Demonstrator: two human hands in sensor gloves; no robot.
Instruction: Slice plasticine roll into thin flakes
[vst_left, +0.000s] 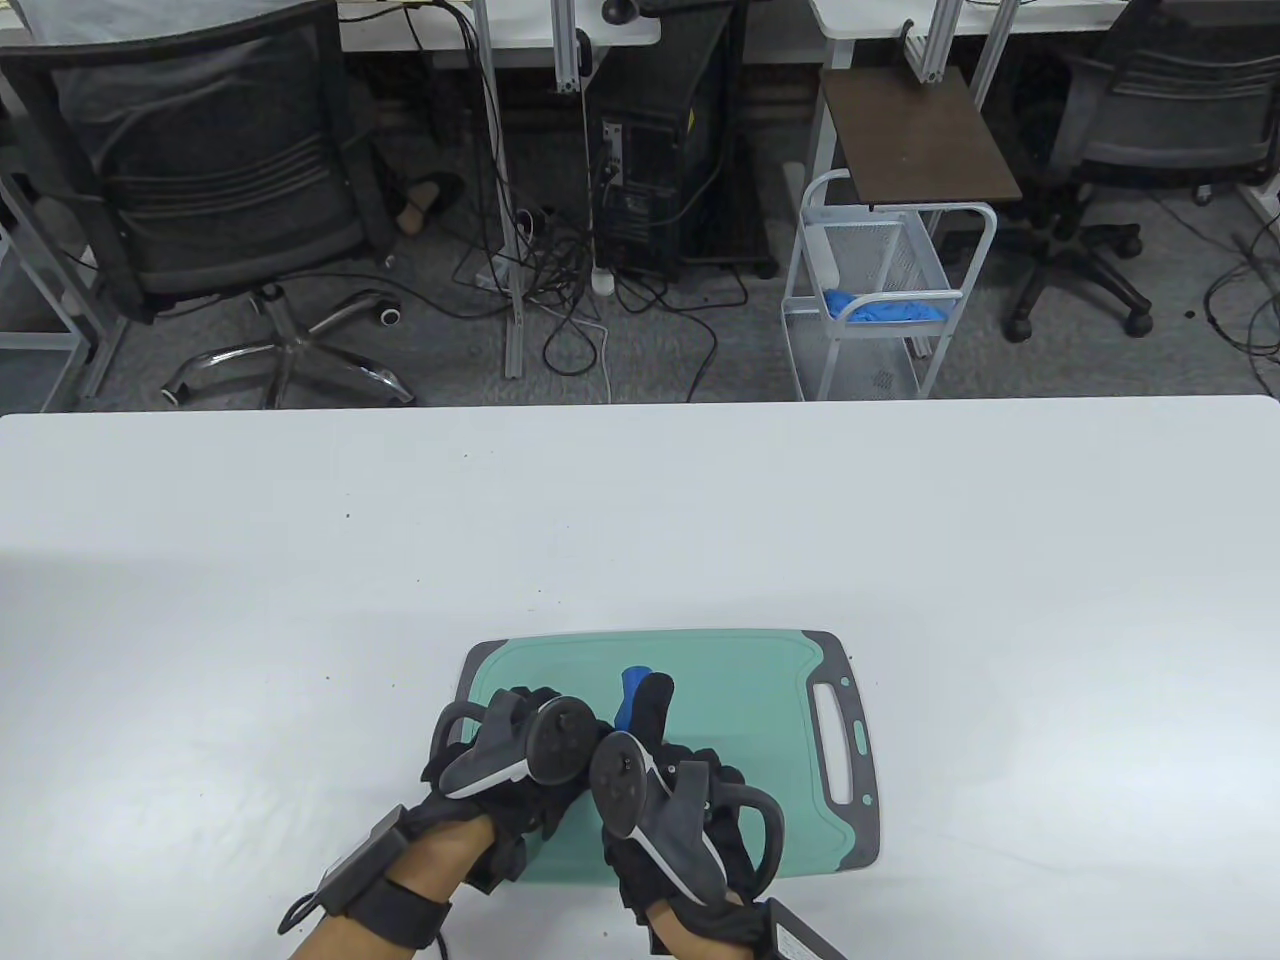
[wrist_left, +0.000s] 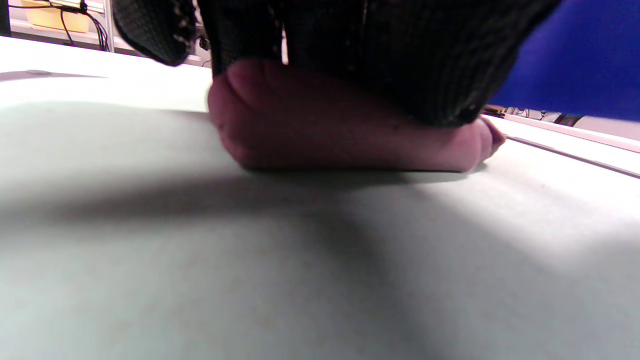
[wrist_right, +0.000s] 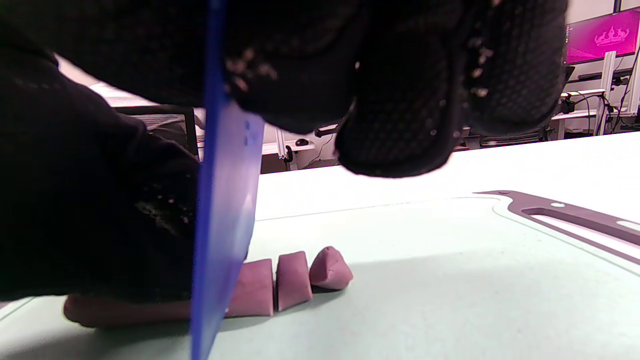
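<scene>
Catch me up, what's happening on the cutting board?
Someone in sensor gloves is slicing a pinkish plasticine roll on the green cutting board. The left hand presses the roll down; the right hand holds a blue knife, blade at the roll's cut end. Three cut pieces lie beside the blade.

Your table view is bright and even, with straight lines bowing near the edges. On the cutting board (wrist_left: 150, 260), left wrist view, a broad soft shadow sits before the plasticine roll (wrist_left: 340, 130). Right wrist view: gloves near-black, table beyond the board blown out.
</scene>
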